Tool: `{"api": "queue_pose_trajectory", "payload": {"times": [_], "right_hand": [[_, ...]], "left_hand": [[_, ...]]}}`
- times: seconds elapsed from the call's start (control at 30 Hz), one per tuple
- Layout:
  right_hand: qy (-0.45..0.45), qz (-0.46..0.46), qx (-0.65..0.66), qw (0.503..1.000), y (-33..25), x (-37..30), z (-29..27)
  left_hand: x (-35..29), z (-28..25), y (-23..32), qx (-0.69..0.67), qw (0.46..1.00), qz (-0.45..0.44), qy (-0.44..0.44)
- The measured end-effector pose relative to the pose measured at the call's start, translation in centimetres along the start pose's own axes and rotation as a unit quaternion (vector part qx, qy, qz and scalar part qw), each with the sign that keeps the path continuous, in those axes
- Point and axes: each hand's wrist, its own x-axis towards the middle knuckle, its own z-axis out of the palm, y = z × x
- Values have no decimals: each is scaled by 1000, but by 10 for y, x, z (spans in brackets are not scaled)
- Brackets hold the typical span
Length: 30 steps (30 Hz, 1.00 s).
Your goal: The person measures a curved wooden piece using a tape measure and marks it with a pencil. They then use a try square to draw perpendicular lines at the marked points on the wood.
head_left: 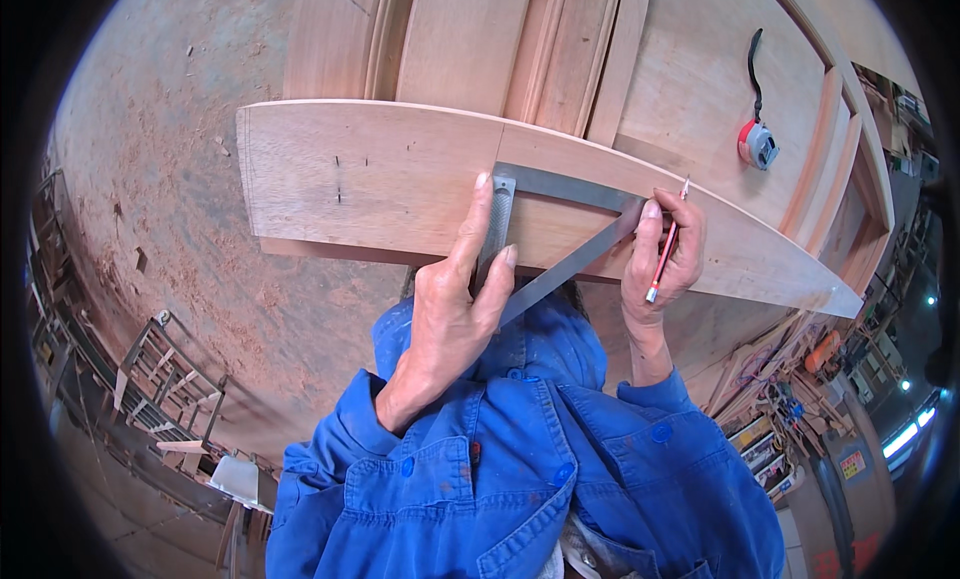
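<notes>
You are working with one left hand (445, 307) and one right hand (682, 267). You are handling one pencil (664, 262) and one square (568, 188) over one board (350, 184), while one tape (759, 147) is lying at the far right of the scene.

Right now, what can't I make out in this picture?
Head view: the near end of the metal triangle, hidden by the left fingers.
Head view: the far ends of the boards, cut off by the top edge.
Head view: how sharp the pencil is; its tip shows too small.
Head view: lower-right clutter, small and blurred.
</notes>
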Motion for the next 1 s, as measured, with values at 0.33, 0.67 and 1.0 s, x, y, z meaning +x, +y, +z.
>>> {"api": "queue_pose_trajectory", "payload": {"times": [0.33, 0.67, 1.0], "right_hand": [[5, -2, 2, 1000, 3, -2, 0], [-2, 20, 18, 1000, -3, 0, 0], [-4, 70, 92, 993, 4, -4, -3]], "left_hand": [[0, -2, -5, -32, 999, -24, -18], [0, 1, -2, -5, 1000, -11, -2], [1, 4, -1, 16, 1000, 1, 18]]}}
